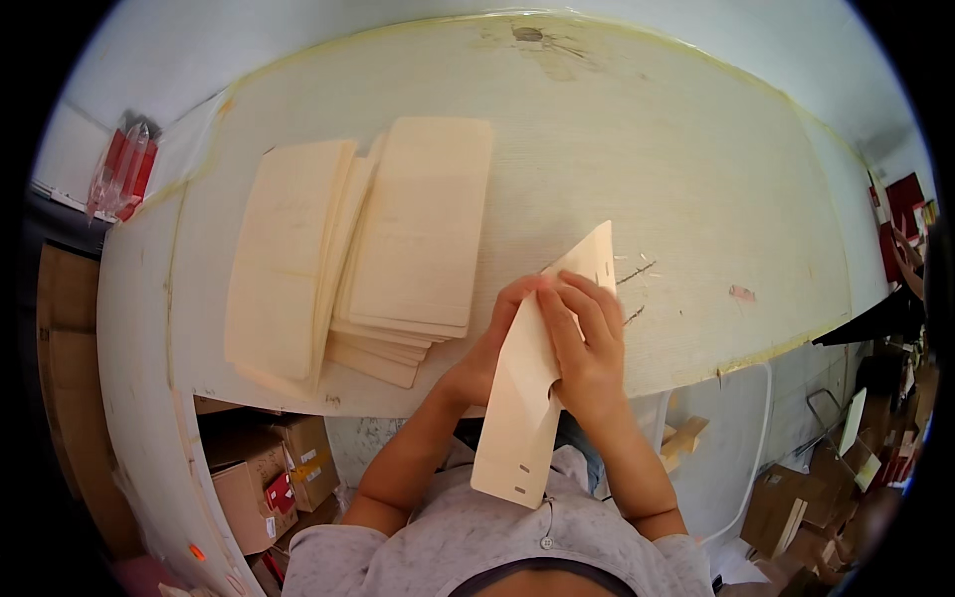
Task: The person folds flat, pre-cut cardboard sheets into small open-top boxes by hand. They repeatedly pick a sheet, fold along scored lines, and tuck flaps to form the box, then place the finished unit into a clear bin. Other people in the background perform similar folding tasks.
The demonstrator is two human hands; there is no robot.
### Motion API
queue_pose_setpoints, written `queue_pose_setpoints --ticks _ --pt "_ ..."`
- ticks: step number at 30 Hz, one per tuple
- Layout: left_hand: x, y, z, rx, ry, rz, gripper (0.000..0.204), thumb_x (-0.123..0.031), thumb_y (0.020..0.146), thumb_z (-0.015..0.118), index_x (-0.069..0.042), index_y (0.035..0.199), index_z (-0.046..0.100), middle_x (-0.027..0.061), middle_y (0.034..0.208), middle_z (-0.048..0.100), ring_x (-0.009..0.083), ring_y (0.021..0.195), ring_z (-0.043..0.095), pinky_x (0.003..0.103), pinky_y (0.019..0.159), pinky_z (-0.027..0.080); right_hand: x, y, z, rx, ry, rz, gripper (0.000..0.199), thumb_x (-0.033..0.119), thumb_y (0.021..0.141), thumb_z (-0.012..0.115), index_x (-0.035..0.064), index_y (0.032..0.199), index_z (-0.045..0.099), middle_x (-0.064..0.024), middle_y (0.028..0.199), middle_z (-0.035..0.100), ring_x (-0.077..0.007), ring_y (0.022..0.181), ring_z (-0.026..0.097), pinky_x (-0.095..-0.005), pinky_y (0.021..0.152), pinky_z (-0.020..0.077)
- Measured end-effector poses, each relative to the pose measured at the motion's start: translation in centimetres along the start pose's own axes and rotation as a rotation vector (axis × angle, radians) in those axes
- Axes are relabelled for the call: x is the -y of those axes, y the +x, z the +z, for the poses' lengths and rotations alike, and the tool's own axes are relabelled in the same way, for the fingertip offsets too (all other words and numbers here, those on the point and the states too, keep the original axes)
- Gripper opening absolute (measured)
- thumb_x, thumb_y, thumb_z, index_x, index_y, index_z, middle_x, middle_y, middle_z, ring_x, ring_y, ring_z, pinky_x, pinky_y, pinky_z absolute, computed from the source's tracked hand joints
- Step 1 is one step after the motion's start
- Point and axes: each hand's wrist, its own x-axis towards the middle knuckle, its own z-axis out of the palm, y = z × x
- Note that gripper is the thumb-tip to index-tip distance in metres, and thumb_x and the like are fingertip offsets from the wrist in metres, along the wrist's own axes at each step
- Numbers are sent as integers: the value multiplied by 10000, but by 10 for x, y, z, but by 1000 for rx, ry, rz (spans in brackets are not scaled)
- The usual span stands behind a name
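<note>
I hold a long thin pale wooden sheet (522, 418) with small slots at both ends, tilted from my chest up toward the table. My left hand (495, 343) grips it from behind at its left edge, fingers curled over the top. My right hand (587, 343) lies on its front face, fingers pressing the sheet near the middle. Left of my hands, two stacks of similar wooden sheets (403, 239) rest on the pale worktable (696, 149), fanned slightly at their near ends.
A red packet in clear plastic (124, 164) sits at the table's far left corner. Cardboard boxes (274, 473) stand under the table at left, more boxes and clutter (826, 488) on the floor at right. A small wooden piece (686, 438) lies below the table edge.
</note>
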Motion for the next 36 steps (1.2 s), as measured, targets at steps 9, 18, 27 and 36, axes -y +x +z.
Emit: queue_pose_setpoints --ticks 9,18,27,36 --pt "0 16 -7 -217 -221 -237 1031 -244 667 808 -86 1427 129 85 1378 330 193 1218 399 333 1015 352 9 3 7 -29 -82 -65 394 52 693 588 -10 1081 615 -126 983 606 -230 841 586 -338 747 491" --pt "-19 6 12 -394 -373 -209 341 -222 907 533 -131 1214 413 138 1380 374 260 1184 461 376 957 435 10 -5 11 106 -163 -125 475 127 676 570 128 1150 603 -131 970 600 -185 680 555 -330 713 474" --pt "-12 -4 -6 -152 -218 -137 225 -238 931 493 -130 1123 447 149 1387 376 269 1161 484 376 921 467 19 -5 6 322 6 16 635 186 627 713 175 1239 543 -248 1098 551 -287 668 584 -350 664 493" --pt "-18 -8 -10 -345 -279 -435 419 -362 843 601 -125 1140 424 198 1376 381 276 1153 491 375 930 455 30 -15 11 327 -75 -91 527 211 653 686 179 1168 574 -234 1114 541 -270 692 588 -333 679 503"
